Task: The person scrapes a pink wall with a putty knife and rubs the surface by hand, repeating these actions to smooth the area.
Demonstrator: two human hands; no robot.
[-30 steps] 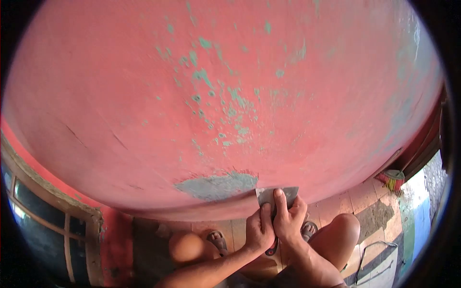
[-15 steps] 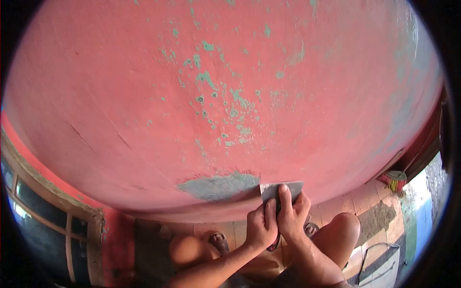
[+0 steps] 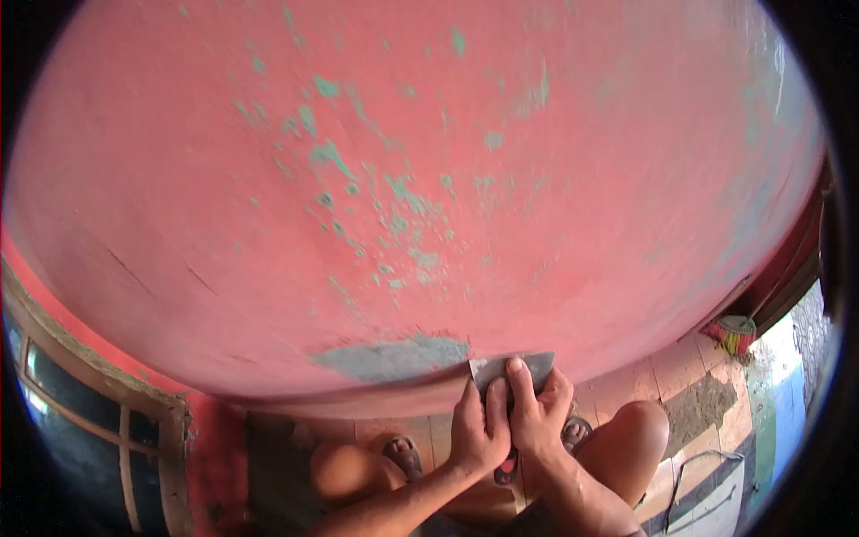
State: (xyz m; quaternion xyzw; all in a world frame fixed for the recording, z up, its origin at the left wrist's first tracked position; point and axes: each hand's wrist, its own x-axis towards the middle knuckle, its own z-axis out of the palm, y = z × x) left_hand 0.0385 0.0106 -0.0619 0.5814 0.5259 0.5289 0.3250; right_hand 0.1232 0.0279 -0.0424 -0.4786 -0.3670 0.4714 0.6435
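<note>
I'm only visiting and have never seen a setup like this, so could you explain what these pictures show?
There is no robot here: a person works with bare hands, and a camera worn on their head looks forward and down. Its wide lens makes the wall look curved.

The left hand and right hand together hold a flat-bladed tool, fingers closed around it, near the bottom of the pink wall. On that wall are a grey patch and scattered green spots. Below are the person's knees and sandalled feet, on a tiled floor.
</note>
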